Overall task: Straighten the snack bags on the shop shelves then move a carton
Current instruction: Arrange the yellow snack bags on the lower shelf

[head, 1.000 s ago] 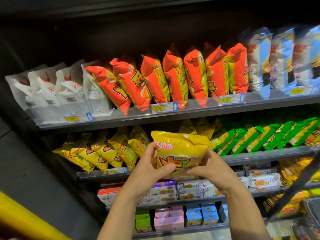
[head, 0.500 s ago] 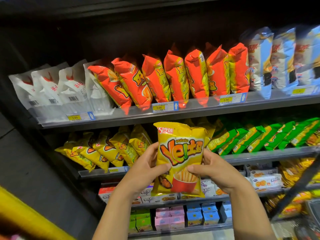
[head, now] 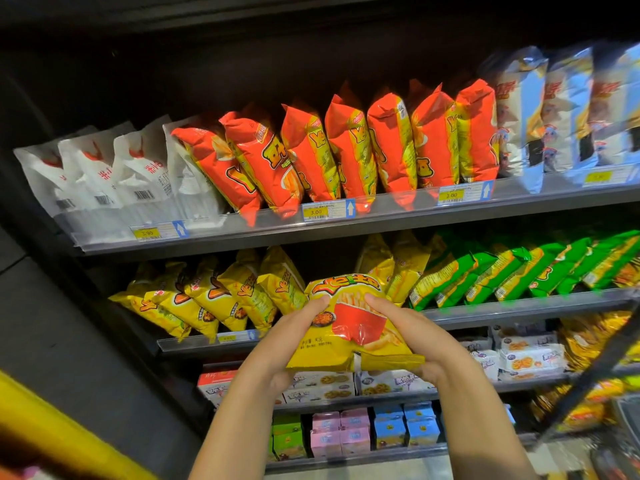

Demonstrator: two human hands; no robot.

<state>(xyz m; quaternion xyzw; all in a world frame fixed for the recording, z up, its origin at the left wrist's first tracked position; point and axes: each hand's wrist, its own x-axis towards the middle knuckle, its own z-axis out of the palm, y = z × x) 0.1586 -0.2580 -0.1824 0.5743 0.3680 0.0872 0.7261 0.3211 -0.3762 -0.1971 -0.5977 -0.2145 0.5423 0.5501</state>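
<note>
Far up and left of the left hand [head: 298, 336], white bags [head: 104, 174] lean on the top shelf [head: 346, 230]. Just left of that hand, a row of yellow bags [head: 207, 299] slants on the second shelf [head: 519, 303]. The left hand grips the left edge of a yellow snack bag [head: 346, 341], thumb on its front, fingers curled beneath. The bag lies tipped, its top toward the gap in the yellow row and its bottom seam toward the camera. The right hand [head: 412, 336] grips its right edge likewise. Above both hands stand orange bags [head: 349, 143] over a 3.00 label [head: 323, 211]. Below the 2 wrists sit pink cartons [head: 332, 434] and blue cartons [head: 405, 427]. Right of the right hand lean green bags [head: 519, 268].
</note>
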